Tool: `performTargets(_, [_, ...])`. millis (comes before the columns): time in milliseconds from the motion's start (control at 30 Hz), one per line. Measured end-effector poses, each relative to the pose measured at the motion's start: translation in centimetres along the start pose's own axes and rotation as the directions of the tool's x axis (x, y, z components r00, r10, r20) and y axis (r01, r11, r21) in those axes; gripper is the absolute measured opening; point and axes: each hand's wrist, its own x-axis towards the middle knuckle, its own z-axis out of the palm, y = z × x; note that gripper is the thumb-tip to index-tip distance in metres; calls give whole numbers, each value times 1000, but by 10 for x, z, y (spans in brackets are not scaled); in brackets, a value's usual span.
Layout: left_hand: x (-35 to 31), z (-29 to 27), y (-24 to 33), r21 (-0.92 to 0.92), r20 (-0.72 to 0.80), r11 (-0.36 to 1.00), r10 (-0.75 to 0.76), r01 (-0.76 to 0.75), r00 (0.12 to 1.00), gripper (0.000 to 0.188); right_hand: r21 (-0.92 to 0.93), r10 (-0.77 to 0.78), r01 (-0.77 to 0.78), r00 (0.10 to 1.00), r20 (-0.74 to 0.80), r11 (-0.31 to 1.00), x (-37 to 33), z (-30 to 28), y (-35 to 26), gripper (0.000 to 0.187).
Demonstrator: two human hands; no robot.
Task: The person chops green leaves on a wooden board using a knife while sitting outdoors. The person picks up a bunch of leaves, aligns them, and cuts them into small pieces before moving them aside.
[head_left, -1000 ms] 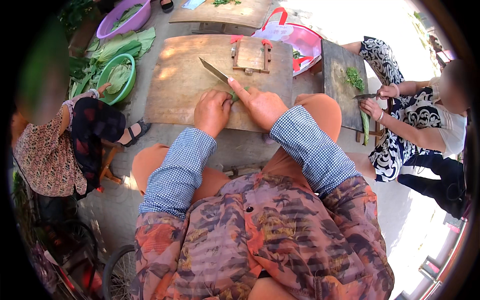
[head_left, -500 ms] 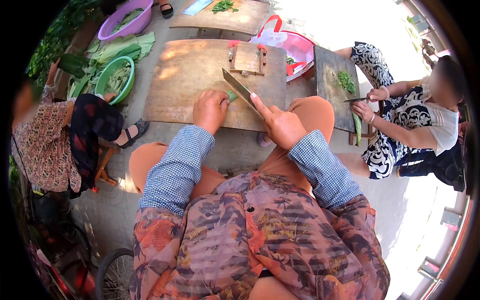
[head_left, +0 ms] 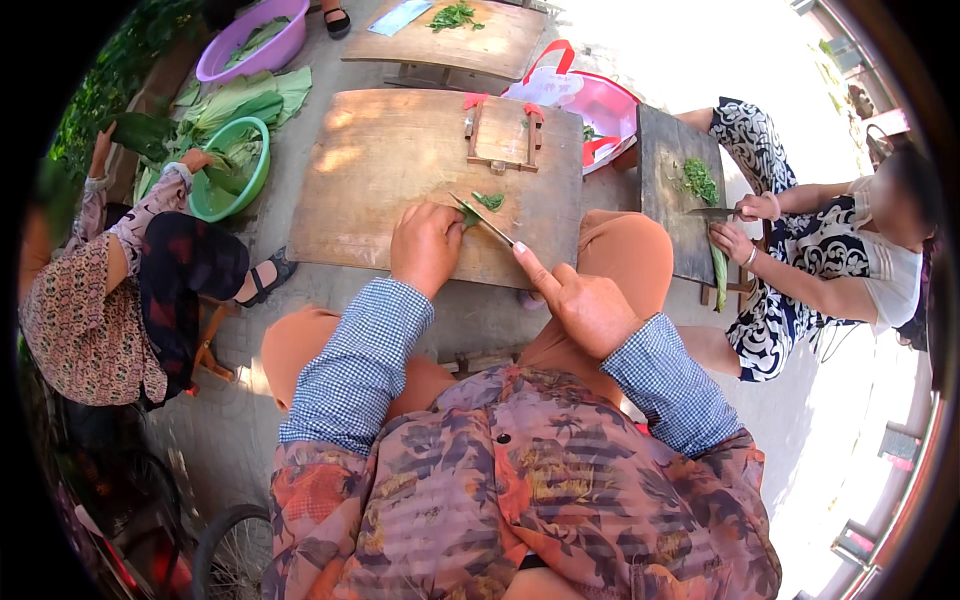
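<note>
My left hand (head_left: 428, 248) is closed with its fingers curled on a bunch of green leaves (head_left: 468, 214), mostly hidden beneath them. It rests near the front of a worn wooden board (head_left: 370, 180). In my right hand (head_left: 592, 308) is a kitchen knife (head_left: 486, 222), the index finger stretched along it. The blade is seen nearly edge-on, slanting across the leaves beside my left fingertips. A small pile of cut greens (head_left: 489, 201) lies on the board just beyond the blade.
A small wooden frame (head_left: 503, 135) with red ends sits at the board's far right. Right, a person cuts greens on a dark board (head_left: 660, 200). Left, another person reaches into a green basin (head_left: 262, 165). Behind are a pink basin (head_left: 612, 108), a purple basin (head_left: 290, 30) and another table (head_left: 400, 45).
The knife has come down from above the board to the leaves by my left hand. Cut greens now show beyond the blade. The person on the left has stretched an arm to the green basin.
</note>
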Motion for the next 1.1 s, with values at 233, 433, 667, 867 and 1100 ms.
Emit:
performTargets(233, [-3, -5, -6, -39, 13, 998, -42, 42, 999, 9, -25, -88, 88, 996, 6, 996, 36, -3, 1, 89])
performTargets(433, [8, -2, 11, -5, 35, 1000, 7, -6, 999, 14, 92, -67, 97, 957, -283, 991, 111, 22, 0, 75])
performTargets(667, [4, 8, -12, -17, 67, 1000, 4, -3, 998, 12, 199, -43, 67, 992, -121, 978, 133, 11, 5, 75])
performTargets(867, [0, 6, -12, -47, 63, 999, -10, 13, 998, 9, 101, -21, 39, 985, -174, 994, 62, 32, 0, 79])
performTargets(1100, [-6, 4, -9, -5, 48, 1000, 8, -8, 999, 9, 51, -21, 30, 985, -169, 998, 41, 46, -4, 82])
